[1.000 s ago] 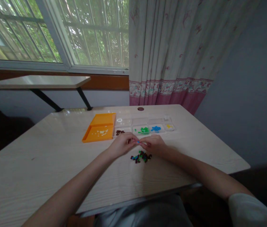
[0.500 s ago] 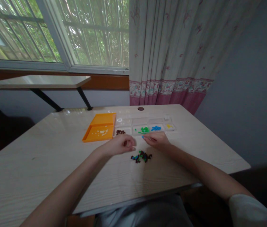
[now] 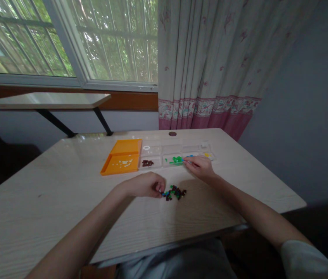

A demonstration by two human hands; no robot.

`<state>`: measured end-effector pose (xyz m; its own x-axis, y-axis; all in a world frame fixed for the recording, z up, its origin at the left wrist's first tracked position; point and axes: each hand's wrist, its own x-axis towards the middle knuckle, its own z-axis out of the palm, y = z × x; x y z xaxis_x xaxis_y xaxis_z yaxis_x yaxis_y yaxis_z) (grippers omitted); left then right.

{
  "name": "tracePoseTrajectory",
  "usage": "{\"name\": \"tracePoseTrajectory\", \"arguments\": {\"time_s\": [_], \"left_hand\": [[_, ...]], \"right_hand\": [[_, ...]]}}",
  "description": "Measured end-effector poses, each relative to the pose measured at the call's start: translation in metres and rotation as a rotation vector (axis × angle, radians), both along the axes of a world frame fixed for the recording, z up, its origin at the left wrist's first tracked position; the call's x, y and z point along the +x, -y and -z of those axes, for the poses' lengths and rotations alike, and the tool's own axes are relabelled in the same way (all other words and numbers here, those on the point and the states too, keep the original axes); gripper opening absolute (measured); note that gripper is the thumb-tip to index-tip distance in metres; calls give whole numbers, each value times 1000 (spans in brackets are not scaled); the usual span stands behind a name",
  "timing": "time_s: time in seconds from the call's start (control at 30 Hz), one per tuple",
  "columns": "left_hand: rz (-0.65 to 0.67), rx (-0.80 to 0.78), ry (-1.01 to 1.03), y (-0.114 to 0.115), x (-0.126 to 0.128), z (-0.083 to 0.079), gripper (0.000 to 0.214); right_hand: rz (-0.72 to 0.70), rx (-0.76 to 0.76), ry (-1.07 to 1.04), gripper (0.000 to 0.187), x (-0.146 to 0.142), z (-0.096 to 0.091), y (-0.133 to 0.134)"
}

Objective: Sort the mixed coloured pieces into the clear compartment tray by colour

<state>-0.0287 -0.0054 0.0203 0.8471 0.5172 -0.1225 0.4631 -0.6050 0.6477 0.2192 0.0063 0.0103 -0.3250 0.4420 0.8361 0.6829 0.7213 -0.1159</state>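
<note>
Now reaching farther right with the right hand point(image 3: 200, 166), apparently pinching a blue piece point(image 3: 182, 160) just beside the green pieces point(image 3: 177, 159) in the clear tray point(image 3: 171, 149). With the left hand point(image 3: 149, 185) lowered, curled at the left edge of the mixed pile point(image 3: 176, 192), impossible to tell whether pinching anything. Thus working apart, at tray and pile.

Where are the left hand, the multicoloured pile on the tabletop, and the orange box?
Left hand point(image 3: 147, 183): head view, back of the hand.
Multicoloured pile point(image 3: 178, 191): head view, dark pieces toward its right side.
Orange box point(image 3: 127, 146): head view, its bare far half.
</note>
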Motion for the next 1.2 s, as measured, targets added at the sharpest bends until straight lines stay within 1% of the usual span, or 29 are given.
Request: {"name": "tracePoseTrajectory", "arguments": {"time_s": [0.17,0.27,0.4,0.5,0.63,0.77,0.8,0.87,0.93,1.03,1.1,1.2], "left_hand": [[-73,102,-23,1,2,-3,9],[-114,171,-30,2,3,-6,10],[-107,212,-18,1,4,-5,12],[-91,219,-4,0,4,-2,14],[-88,172,22,0,2,1,16],[-77,20,102,3,6,-2,15],[-92,-21,135,4,8,-4,16],[-168,-82,220,5,12,-5,19],[-282,-125,315,5,17,-3,23],[-425,-210,434,1,23,4,28],[-465,-256,483,-2,24,9,30],[-462,-274,526,-5,25,15,32]], "right_hand": [[18,1,6,20,2,-4,1],[16,-26,65,20,10,-7,-3],[22,-168,212,20,30,-8,-15],[110,-276,234,19,44,-3,-25],[204,-386,246,19,54,4,-35],[254,-474,249,21,57,5,-37],[267,-488,240,23,56,4,-36],[275,-498,215,26,51,1,-31],[236,-484,201,27,41,-1,-23],[95,-403,236,27,17,-2,-8],[3,-317,271,27,0,0,2],[-89,-198,259,25,-18,6,12]]}}
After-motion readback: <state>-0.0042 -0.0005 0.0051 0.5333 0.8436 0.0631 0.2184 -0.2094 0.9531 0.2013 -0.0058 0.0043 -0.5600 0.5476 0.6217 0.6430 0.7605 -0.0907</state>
